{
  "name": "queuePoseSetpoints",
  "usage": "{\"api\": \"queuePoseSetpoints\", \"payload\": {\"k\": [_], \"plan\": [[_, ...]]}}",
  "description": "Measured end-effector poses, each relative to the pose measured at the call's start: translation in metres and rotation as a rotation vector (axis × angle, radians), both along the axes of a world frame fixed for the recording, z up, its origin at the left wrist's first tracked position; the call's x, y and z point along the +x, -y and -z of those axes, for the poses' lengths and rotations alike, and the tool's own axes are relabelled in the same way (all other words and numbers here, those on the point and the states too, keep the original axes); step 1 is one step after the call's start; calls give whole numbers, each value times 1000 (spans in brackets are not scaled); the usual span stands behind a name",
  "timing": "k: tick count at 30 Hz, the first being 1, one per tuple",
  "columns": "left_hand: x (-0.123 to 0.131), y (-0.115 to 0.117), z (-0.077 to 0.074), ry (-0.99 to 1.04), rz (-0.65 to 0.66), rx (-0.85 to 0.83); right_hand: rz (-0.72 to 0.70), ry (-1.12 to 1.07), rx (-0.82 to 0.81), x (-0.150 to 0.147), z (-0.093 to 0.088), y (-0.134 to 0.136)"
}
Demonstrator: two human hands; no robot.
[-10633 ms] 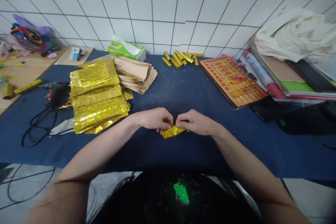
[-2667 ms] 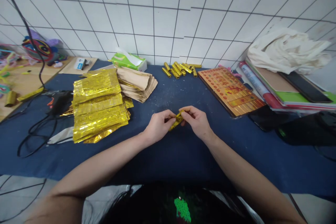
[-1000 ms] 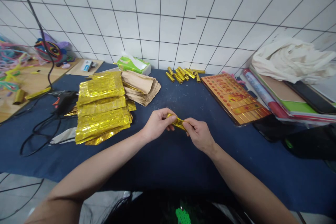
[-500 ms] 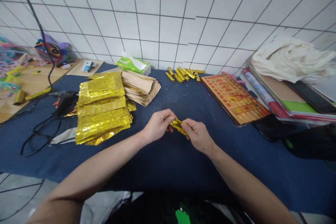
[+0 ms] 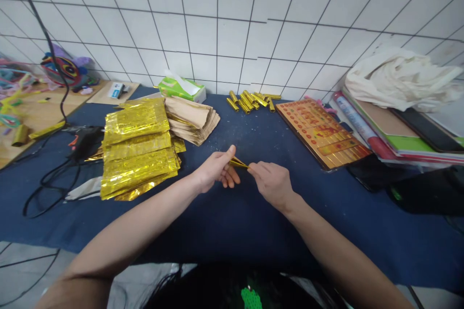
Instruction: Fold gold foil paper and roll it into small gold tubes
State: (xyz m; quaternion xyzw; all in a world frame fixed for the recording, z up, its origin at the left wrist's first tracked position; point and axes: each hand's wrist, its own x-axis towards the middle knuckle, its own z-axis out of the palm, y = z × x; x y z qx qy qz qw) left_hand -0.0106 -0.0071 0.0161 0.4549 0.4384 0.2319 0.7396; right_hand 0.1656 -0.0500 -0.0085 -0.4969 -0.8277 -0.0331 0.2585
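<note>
A pair of bare hands works above a worktop [image 5: 221,227] covered in dark blue cloth, with a stack of gold foil sheets [image 5: 139,147] lying on it. The folded piece of gold foil [image 5: 239,163] is to the right of the stack, well apart from it and stretched between the two hands. It is narrow at its right end and wider toward the left. The right hand [image 5: 271,182] pinches the narrow end with closed fingers. The left hand [image 5: 217,171], nearer the stack, meets the other end with its thumb raised and its remaining fingers loosely curled below; whether they grip the foil cannot be told.

Just beyond the stack sits a green and white tissue pack [image 5: 168,86], a white tissue [image 5: 185,84] poking from its top. Brown paper sheets [image 5: 192,113] are piled against the stack's right side. Farther right and beyond it lies a heap of small gold tubes [image 5: 248,100], some with hollow ends showing. Well to the right of the stack is a flat orange and gold printed pack [image 5: 322,133]; what it contains cannot be seen. Beyond that, farthest from the stack, a cream cloth bundle [image 5: 398,79] rests on books and folders [image 5: 402,145]. Just left of the stack lies a black glue gun [image 5: 86,142].
</note>
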Motion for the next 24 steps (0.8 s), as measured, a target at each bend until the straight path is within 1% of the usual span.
{"api": "queuePoseSetpoints", "payload": {"k": [2, 5, 9, 11, 13, 16, 17, 19, 21, 22, 24], "plan": [[1, 0, 1, 25, -13, -58, -6, 34, 1, 0, 1, 0], [0, -1, 0, 60, -46, -95, -21, 25, -36, -2, 2, 0], [-1, -2, -1, 73, -73, -58, -25, -59, -90, -2, 4, 0], [-1, -3, -1, 47, -60, 30, -30, -200, -153, -2, 4, -1], [-2, -4, 1, -1, -42, 180, 0, -448, -257, -1, 2, -3], [-4, -4, 4, -81, -39, 434, 93, -905, -495, 1, -1, -6], [-6, -4, 4, -103, -42, 506, 112, -1017, -594, 1, -2, -7], [-8, -3, 6, -143, -44, 619, 102, -1121, -789, 0, -4, -9], [-9, -2, 6, -179, -36, 695, 72, -1133, -910, -1, -6, -8], [-9, -1, 6, -189, -29, 713, 60, -1134, -931, -2, -6, -8], [-8, 1, 6, -176, -14, 702, 56, -1143, -916, -4, -7, -7]]}}
